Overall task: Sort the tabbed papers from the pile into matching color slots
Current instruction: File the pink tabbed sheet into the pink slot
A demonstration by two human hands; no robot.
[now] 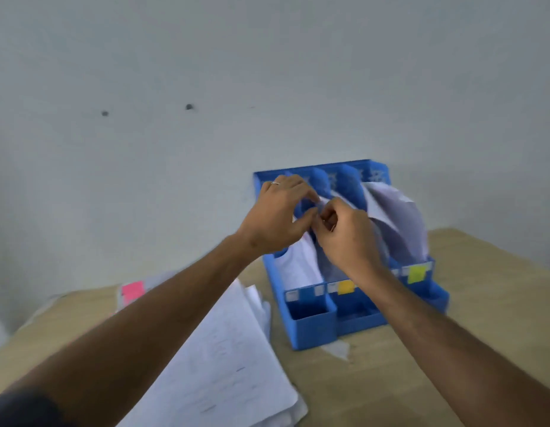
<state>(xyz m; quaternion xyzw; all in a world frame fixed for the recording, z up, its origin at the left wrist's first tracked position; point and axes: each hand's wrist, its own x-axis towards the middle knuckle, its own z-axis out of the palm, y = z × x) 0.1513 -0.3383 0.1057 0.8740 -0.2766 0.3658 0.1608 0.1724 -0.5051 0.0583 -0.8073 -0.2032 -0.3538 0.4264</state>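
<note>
head view: white sheets (400,217) filed in blue plastic slotted organiser (310,331); another sheet (332,260) pinched by left hand (277,217) and right hand (347,235); white paper pile (224,365) left unsorted.

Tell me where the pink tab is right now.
The pink tab sits on the table's left side, on paper at the far end of the paper pile, just above the left forearm and left of the blue organizer.

Bare forearms, a thin silver ring (275,183) on the left hand (278,215), a dark sleeve (18,408) at the upper left arm.
</note>
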